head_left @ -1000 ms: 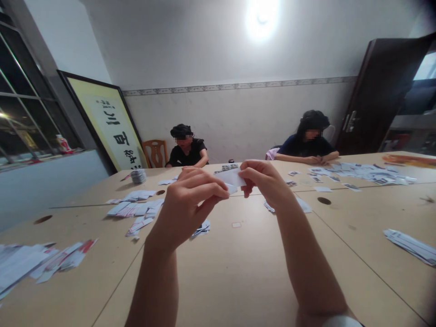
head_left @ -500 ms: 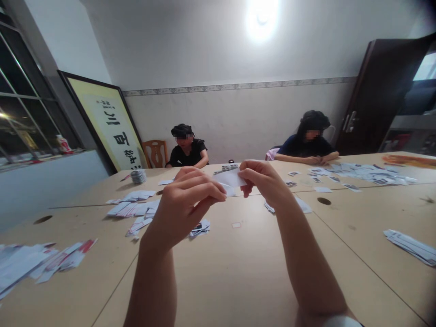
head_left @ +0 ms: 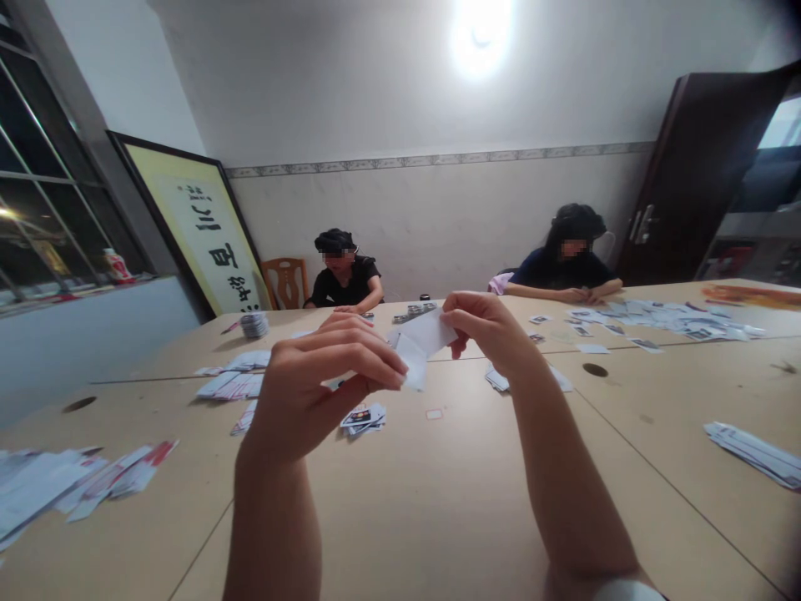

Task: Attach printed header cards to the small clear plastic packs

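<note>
Above the middle of the table, my left hand (head_left: 331, 371) pinches a small whitish, partly see-through piece (head_left: 413, 376) between thumb and fingers. My right hand (head_left: 479, 325) grips the right end of a white paper piece (head_left: 433, 332). The two pieces overlap between my hands, and how they are joined is unclear. Below my left hand a small pile of printed cards (head_left: 365, 419) lies on the table, with a small red-edged label (head_left: 434, 414) to its right. Beyond my right wrist is another stack of papers (head_left: 499, 378).
White papers (head_left: 234, 384) and more slips (head_left: 118, 476) lie at the left. A round stack (head_left: 254, 325) stands farther back. Many cards (head_left: 682, 320) spread at the right, near a folded bundle (head_left: 754, 453). Two people (head_left: 350, 280) sit across the table (head_left: 438, 517).
My left hand has moved left and slightly down with its piece. My right hand has shifted slightly right. More of both pieces now shows between the hands, and the card pile is less covered.
</note>
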Tool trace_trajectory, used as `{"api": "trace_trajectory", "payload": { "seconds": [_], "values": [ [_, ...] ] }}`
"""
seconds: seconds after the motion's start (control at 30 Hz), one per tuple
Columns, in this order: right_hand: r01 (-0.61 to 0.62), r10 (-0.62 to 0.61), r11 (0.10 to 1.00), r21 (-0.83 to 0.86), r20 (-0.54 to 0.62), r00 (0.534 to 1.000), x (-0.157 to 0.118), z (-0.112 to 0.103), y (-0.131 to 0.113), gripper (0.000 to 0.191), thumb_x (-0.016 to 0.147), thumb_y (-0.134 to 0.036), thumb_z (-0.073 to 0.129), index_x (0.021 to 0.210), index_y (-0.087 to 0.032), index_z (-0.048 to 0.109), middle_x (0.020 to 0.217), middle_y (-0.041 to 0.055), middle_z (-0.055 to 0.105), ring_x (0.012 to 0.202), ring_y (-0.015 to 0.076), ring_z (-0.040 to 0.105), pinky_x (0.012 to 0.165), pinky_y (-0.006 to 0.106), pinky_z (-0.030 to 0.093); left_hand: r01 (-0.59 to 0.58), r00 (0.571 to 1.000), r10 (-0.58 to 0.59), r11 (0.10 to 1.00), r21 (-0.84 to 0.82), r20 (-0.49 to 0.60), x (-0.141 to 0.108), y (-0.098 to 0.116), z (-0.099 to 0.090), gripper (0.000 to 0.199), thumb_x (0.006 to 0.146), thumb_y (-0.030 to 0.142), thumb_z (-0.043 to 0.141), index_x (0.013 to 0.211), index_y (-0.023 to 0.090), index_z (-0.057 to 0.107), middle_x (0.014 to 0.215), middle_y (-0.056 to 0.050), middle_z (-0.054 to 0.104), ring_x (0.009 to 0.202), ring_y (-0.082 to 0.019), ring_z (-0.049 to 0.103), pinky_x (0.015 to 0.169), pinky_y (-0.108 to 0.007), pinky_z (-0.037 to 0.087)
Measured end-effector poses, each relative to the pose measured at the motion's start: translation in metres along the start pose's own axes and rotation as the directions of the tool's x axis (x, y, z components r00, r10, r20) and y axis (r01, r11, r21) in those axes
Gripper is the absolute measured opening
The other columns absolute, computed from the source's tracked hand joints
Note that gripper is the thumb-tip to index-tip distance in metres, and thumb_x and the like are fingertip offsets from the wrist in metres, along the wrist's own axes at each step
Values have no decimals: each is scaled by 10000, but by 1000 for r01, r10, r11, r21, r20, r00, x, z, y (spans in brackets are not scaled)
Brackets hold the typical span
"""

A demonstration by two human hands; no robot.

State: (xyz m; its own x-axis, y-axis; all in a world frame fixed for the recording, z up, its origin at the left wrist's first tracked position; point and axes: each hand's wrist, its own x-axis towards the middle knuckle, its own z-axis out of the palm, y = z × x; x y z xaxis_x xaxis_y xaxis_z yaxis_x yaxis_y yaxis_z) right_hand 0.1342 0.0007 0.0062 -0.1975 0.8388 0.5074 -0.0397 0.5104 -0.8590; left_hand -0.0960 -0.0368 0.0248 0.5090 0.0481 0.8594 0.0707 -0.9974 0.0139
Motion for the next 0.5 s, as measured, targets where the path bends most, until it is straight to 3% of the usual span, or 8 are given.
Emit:
{"api": "trace_trajectory", "payload": {
  "seconds": [0.23,0.5],
  "values": [
    [-1,2,1000,-16,46,999,-1,2,0,151,755,-236,607,614,-188,580,520,-57,510,463,65,528,439,180,467,-21,996,2,978,-208,-92,1,-13,-5,87,890,267,768,817,223,786,764,-30,785,663,-175,714,758,-356,574],
    [19,-22,999,31,79,997,-6,2,0,176,789,-234,613,621,-189,588,483,-62,506,452,70,525,457,190,477,-41,983,-12,959,-280,-185,-8,-30,-13,154,887,344,769,779,234,774,712,-27,756,659,-169,708,799,-352,608]
  ]
}}
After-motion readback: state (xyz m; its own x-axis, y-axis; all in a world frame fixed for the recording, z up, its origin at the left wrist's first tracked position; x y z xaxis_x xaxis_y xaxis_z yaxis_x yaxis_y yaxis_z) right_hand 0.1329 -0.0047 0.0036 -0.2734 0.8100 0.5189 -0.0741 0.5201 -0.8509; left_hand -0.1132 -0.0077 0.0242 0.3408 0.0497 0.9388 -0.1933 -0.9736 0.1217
